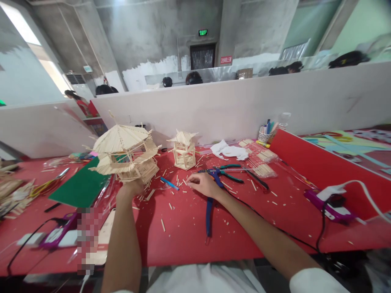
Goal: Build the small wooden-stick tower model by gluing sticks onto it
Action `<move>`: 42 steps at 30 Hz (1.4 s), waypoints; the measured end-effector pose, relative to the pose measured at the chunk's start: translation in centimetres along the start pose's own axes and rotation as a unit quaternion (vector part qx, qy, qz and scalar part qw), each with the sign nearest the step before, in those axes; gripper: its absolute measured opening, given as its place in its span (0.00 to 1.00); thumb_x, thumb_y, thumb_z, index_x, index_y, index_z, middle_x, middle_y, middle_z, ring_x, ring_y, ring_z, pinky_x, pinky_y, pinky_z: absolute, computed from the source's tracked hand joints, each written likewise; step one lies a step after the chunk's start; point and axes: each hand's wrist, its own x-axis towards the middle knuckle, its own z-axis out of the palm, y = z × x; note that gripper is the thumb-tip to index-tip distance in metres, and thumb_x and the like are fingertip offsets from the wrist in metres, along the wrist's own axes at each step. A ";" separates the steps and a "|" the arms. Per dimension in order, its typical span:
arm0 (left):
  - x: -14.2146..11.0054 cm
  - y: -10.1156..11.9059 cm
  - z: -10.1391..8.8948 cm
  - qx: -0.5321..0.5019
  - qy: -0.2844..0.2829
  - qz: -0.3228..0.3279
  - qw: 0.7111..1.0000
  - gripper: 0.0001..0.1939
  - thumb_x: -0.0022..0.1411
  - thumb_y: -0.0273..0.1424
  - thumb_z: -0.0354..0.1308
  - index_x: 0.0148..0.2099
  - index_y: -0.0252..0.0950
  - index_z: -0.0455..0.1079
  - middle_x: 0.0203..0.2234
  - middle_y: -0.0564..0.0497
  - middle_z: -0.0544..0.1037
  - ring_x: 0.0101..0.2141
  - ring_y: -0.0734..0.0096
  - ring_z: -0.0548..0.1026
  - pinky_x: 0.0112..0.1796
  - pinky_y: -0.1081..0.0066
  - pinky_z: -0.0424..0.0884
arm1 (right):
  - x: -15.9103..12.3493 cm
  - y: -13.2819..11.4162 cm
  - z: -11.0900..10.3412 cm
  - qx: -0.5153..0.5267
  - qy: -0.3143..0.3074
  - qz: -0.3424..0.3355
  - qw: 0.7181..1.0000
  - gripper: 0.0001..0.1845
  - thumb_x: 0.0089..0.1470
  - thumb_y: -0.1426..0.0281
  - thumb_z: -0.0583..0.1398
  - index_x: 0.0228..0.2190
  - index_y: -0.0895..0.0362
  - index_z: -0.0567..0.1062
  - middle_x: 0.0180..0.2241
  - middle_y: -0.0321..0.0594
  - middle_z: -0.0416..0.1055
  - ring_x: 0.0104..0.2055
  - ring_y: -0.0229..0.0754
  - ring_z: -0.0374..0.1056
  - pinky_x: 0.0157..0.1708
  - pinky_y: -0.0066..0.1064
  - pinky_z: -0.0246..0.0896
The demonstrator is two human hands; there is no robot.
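Observation:
A large pavilion model (122, 140) built of thin wooden sticks, with layered roofs, stands at the left. My left hand (133, 187) reaches against its lower near side, and the fingers are hidden by the model. A smaller stick pavilion (185, 152) stands to its right. My right hand (203, 183) is in front of that smaller one, low over the table, with thumb and fingertips brought together among small stick pieces; what they pinch is too small to make out. Beneath the right wrist lies a blue glue gun (209, 207). A blue pen (169, 183) rests between the hands.
Pliers with green handles (232, 173), white tissue (229, 151) and bagged sticks (264, 171) lie at the right. A red board (330, 171) and purple power strip (330, 207) are farther right. At left are a green board (81, 185) and another power strip (61, 232). Stick scraps litter the red table.

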 end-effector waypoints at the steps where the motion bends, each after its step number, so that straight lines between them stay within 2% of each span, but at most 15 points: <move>1: -0.1 0.0 -0.2 0.001 -0.010 0.003 1.000 0.07 0.42 0.28 0.61 0.29 0.38 0.75 0.23 0.49 0.78 0.32 0.59 0.77 0.34 0.70 0.71 | 0.0 0.1 0.0 0.003 0.001 -0.001 1.000 0.06 0.51 0.70 0.61 0.29 0.57 0.79 0.30 0.41 0.79 0.33 0.42 0.75 0.35 0.29 0.68; 3: -0.3 -0.2 -0.6 0.007 -0.036 0.017 0.999 0.05 0.47 0.30 0.59 0.28 0.37 0.75 0.22 0.50 0.78 0.30 0.63 0.77 0.32 0.73 0.70 | 0.1 0.3 0.0 0.008 0.004 -0.002 1.000 0.06 0.51 0.70 0.61 0.29 0.57 0.79 0.30 0.41 0.79 0.33 0.42 0.75 0.36 0.30 0.68; 6: -0.5 -0.2 -1.1 0.010 -0.049 0.063 0.997 0.10 0.56 0.33 0.53 0.28 0.36 0.73 0.25 0.51 0.78 0.31 0.67 0.76 0.33 0.75 0.69 | 0.2 0.6 0.0 0.009 0.007 -0.006 1.000 0.06 0.51 0.70 0.61 0.30 0.58 0.79 0.31 0.41 0.79 0.33 0.42 0.75 0.36 0.30 0.68; 9: -0.3 0.0 -1.3 -0.019 -0.005 0.131 0.991 0.14 0.61 0.34 0.47 0.33 0.37 0.74 0.32 0.50 0.80 0.36 0.68 0.76 0.40 0.76 0.68 | 0.1 0.6 -0.1 0.000 0.010 -0.001 1.000 0.07 0.51 0.70 0.61 0.30 0.58 0.79 0.30 0.41 0.79 0.33 0.42 0.75 0.35 0.29 0.68; 12: 0.0 0.3 -1.2 -0.090 0.059 0.183 0.977 0.17 0.62 0.37 0.47 0.41 0.37 0.74 0.40 0.49 0.80 0.41 0.65 0.76 0.46 0.72 0.67 | 0.1 0.4 -0.1 0.004 0.011 0.006 1.000 0.07 0.51 0.70 0.61 0.30 0.58 0.79 0.30 0.41 0.79 0.33 0.42 0.75 0.35 0.30 0.68; 16: 0.2 0.9 -1.1 -0.185 0.104 0.271 0.939 0.18 0.61 0.44 0.51 0.39 0.36 0.74 0.36 0.47 0.80 0.36 0.62 0.75 0.41 0.69 0.70 | 0.2 0.6 -0.1 0.041 0.011 0.002 0.999 0.07 0.50 0.69 0.61 0.30 0.59 0.79 0.30 0.42 0.79 0.33 0.43 0.75 0.36 0.31 0.68; 21: -0.1 3.5 -0.8 -0.277 0.109 0.339 0.892 0.16 0.60 0.44 0.54 0.36 0.35 0.73 0.31 0.50 0.78 0.33 0.66 0.73 0.38 0.71 0.68 | 0.4 1.0 0.0 0.105 0.010 0.012 0.994 0.09 0.48 0.66 0.64 0.31 0.59 0.79 0.31 0.42 0.79 0.34 0.44 0.75 0.38 0.32 0.68; 28: -0.6 8.1 0.7 -0.375 0.026 0.370 0.849 0.15 0.62 0.42 0.53 0.35 0.34 0.70 0.25 0.53 0.72 0.28 0.72 0.69 0.32 0.73 0.66 | 0.6 0.8 -0.2 0.175 0.008 0.046 0.984 0.13 0.45 0.64 0.67 0.33 0.58 0.77 0.31 0.41 0.78 0.34 0.43 0.74 0.38 0.33 0.68; 31: -0.3 9.5 1.6 -0.420 -0.002 0.383 0.822 0.12 0.59 0.38 0.58 0.38 0.34 0.70 0.28 0.53 0.74 0.29 0.72 0.71 0.33 0.73 0.67 | 0.5 0.8 -0.1 0.207 0.003 0.066 0.976 0.14 0.43 0.64 0.68 0.33 0.58 0.77 0.30 0.39 0.77 0.33 0.42 0.74 0.36 0.32 0.68; 35: 0.3 10.6 2.5 -0.505 0.012 0.379 0.775 0.16 0.54 0.32 0.64 0.44 0.35 0.67 0.27 0.54 0.75 0.29 0.73 0.73 0.33 0.74 0.68 | 0.5 0.5 0.0 0.279 -0.003 0.104 0.955 0.17 0.40 0.65 0.70 0.33 0.57 0.74 0.27 0.36 0.75 0.29 0.40 0.73 0.34 0.33 0.70; 38: 0.6 11.0 2.9 -0.557 0.020 0.360 0.748 0.20 0.51 0.31 0.66 0.46 0.36 0.65 0.30 0.52 0.78 0.32 0.70 0.77 0.36 0.72 0.70 | 0.4 0.1 -0.1 0.306 0.012 0.121 0.944 0.19 0.37 0.65 0.71 0.33 0.56 0.73 0.26 0.33 0.74 0.29 0.39 0.73 0.35 0.34 0.71; 42: 0.5 11.2 3.0 -0.570 0.031 0.352 0.742 0.17 0.50 0.32 0.67 0.40 0.35 0.66 0.33 0.48 0.81 0.36 0.65 0.79 0.39 0.68 0.72 | 0.5 -0.3 -0.1 0.294 0.026 0.110 0.949 0.19 0.36 0.66 0.72 0.32 0.56 0.73 0.27 0.34 0.74 0.30 0.38 0.72 0.34 0.32 0.70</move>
